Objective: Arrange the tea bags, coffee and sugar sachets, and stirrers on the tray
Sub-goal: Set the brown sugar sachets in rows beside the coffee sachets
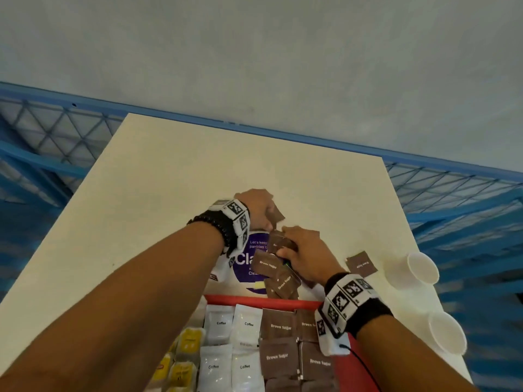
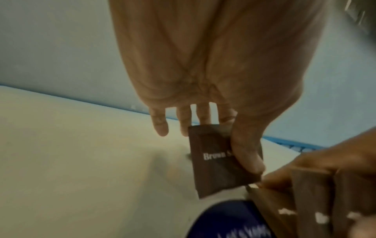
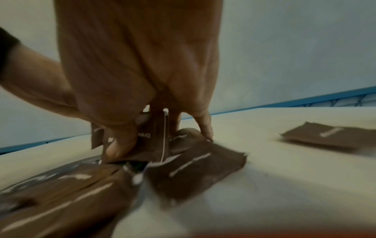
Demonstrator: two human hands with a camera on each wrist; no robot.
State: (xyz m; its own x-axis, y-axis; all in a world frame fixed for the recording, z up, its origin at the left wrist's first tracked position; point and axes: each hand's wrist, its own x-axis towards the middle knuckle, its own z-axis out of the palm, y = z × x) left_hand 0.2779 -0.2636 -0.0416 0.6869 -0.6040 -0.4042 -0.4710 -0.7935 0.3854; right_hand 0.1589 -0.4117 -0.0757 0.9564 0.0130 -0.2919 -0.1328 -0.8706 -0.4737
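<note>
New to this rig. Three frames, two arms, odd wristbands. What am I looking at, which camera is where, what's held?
No robot: a person works bare-handed, and the patterned bands carry wrist cameras. The wide picture comes from a head camera; the other two look along each hand. The left hand pinches one brown sugar sachet between thumb and fingers. The right hand grips a small bunch of sachets above a loose pile lying on the pale table, partly over a purple-printed sheet. One stray sachet and two white paper cups sit to the right. Nearest the person, a red tray holds rows of coffee sachets, brown sugar and yellow tea bags.
</note>
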